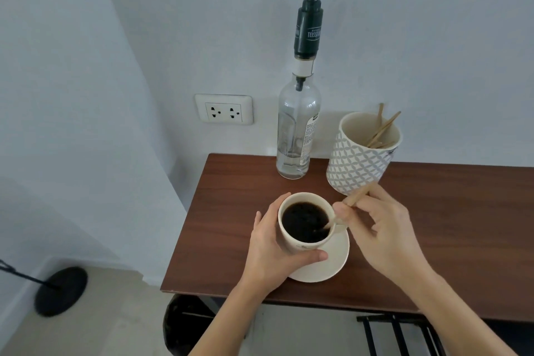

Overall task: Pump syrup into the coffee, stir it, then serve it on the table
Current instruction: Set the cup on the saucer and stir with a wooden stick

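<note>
The black pump (308, 29) on top of the syrup bottle (297, 130) carries white lettering that reads "TEISSE", the rest turning out of sight. A white label runs down the bottle's side, its print too small for me to read. The cup (300, 243) has a small dark mark low on its wall that I cannot make out.

My left hand (274, 254) is wrapped around the cup's left side, fingers curled behind it and thumb pressed across the front near its base; the grip is closed snugly on the cup. My right hand (381, 237) pinches a wooden stir stick (357, 196) between thumb and fingertips, the grip closed tight on it, the other fingers loosely folded. The stick slants down to the left and its lower end dips into the black coffee (304, 225) at the right edge of the cup.

The cup stands on a cream saucer (332, 263) on the brown counter (231, 225). Behind the cup stands the clear syrup bottle, nearly empty, against the wall. Behind and to the right of the cup is a patterned holder (358, 165) with more sticks (383, 128) in it. A double wall socket (224, 109) sits behind and to the left of the cup.
</note>
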The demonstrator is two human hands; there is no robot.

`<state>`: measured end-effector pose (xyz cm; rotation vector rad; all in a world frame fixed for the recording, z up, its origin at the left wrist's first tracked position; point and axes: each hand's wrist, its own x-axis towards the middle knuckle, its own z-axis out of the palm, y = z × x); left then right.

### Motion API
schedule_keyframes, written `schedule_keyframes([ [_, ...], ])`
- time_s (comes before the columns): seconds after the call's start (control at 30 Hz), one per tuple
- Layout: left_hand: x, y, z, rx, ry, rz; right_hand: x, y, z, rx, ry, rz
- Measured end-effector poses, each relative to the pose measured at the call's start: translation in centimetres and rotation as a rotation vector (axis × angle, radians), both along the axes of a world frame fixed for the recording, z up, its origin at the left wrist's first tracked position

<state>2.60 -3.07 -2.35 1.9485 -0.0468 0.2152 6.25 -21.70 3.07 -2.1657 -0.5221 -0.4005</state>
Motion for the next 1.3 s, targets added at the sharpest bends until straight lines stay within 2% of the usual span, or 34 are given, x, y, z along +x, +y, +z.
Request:
schedule_keyframes([
  [0.13,0.1,-0.1,-0.4,-0.021,0.014,0.007,-0.3,2.7,-0.7,0.04,0.056,0.038],
  [0.23,0.2,-0.2,-0.4,-0.028,0.016,0.008,1.2,3.1,-0.8,0.049,-0.013,-0.007],
  [0.33,0.1,-0.1,-0.1,-0.015,0.014,0.003,1.6,0.8,-0.3,-0.056,-0.087,-0.097],
  [0.5,0.0,-0.1,0.1,-0.018,0.018,-0.006,-0.9,1.5,-0.4,0.076,0.11,0.015],
  [0.63,0.1,-0.1,-0.1,-0.014,0.018,0.002,0.6,3.1,-1.1,0.105,0.047,-0.047],
  [0.77,0.1,-0.1,0.0,-0.005,0.015,0.001,1.0,0.5,-0.6,0.037,-0.027,-0.094],
  [0.9,0.0,-0.1,0.0,-0.011,0.012,0.003,-0.9,1.7,-0.7,0.118,0.129,0.012],
  [1.0,0.1,-0.1,-0.2,-0.016,0.013,0.007,0.1,3.1,-1.5,0.121,0.076,-0.056],
  [1.13,0.0,0.0,0.0,0.009,-0.006,0.0,1.2,1.0,-1.4,0.08,-0.037,-0.133],
  [1.3,0.0,0.0,0.1,0.004,-0.014,-0.008,-0.9,1.5,-1.3,0.137,0.04,-0.06],
])
